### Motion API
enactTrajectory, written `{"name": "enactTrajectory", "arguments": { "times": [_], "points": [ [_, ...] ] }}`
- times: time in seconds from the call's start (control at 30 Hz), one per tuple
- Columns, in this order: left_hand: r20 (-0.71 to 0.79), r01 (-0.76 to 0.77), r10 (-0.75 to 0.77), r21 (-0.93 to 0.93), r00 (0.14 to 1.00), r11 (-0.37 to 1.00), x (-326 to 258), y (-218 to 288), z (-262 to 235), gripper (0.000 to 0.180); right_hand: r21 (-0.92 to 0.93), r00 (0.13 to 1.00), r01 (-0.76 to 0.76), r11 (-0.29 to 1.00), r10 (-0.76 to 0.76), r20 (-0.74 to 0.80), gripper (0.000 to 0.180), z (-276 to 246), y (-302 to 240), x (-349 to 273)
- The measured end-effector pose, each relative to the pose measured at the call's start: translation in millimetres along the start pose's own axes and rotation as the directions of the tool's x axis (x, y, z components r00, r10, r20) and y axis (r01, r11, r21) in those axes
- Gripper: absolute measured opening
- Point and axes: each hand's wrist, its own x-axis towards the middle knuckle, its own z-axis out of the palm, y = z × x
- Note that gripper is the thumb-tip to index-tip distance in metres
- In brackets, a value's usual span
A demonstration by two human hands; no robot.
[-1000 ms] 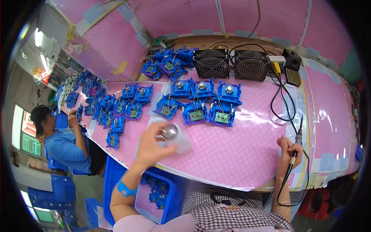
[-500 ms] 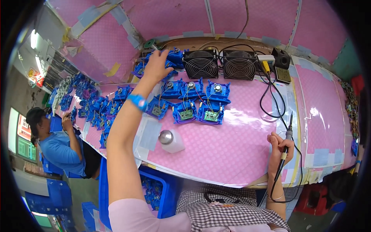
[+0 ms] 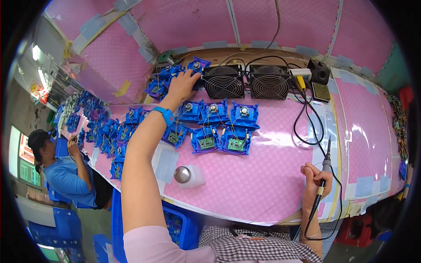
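My left hand point(image 3: 183, 87) reaches to the back left of the bench, its fingertips closed at the lower edge of a blue plastic housing point(image 3: 198, 65) with a round metal part in it. That housing stands tilted beside the left fan; my fingers partly hide the grip. More blue housings point(image 3: 156, 89) lie beside this hand. My right hand point(image 3: 313, 179) is wrapped round a soldering iron point(image 3: 326, 163) at the right front, its tip pointing up and away. In front of the fans are two rows of opened blue housings, some showing green circuit boards point(image 3: 237, 144).
Two black fans point(image 3: 269, 83) stand at the back, with a soldering iron stand point(image 3: 319, 72) and cables to their right. A white bottle with a metal cap point(image 3: 190, 175) stands near the front edge. A blue bin point(image 3: 188, 219) is below. A person in blue point(image 3: 70, 175) works at left.
My left hand has shifted right and closed on the housing by the left fan, which now sits higher and tilted. The head view has moved slightly. My right hand keeps the soldering iron.
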Motion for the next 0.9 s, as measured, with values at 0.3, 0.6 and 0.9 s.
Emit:
{"name": "enactTrajectory", "arguments": {
  "times": [0.3,0.6,0.9],
  "points": [
    [-0.048,0.094,-0.087,0.164,0.995,0.982,8.3,4.3,19.6,0.065,0.008,1.0,0.005,1.0,-0.005,-0.011,0.031,0.2,-2.2,-0.2],
    [-0.137,0.148,-0.142,0.038,0.98,0.988,9.0,-3.9,18.7,0.04,0.023,1.0,0.014,1.0,-0.014,-0.002,0.03,3.0,-3.1,-0.8],
    [-0.312,0.472,-0.548,-0.289,0.776,0.833,-16.5,-20.8,-80.2,0.045,-0.05,0.989,-0.139,0.989,0.136,-0.056,0.029,-3.1,-7.9,-1.9]
  ]
}}
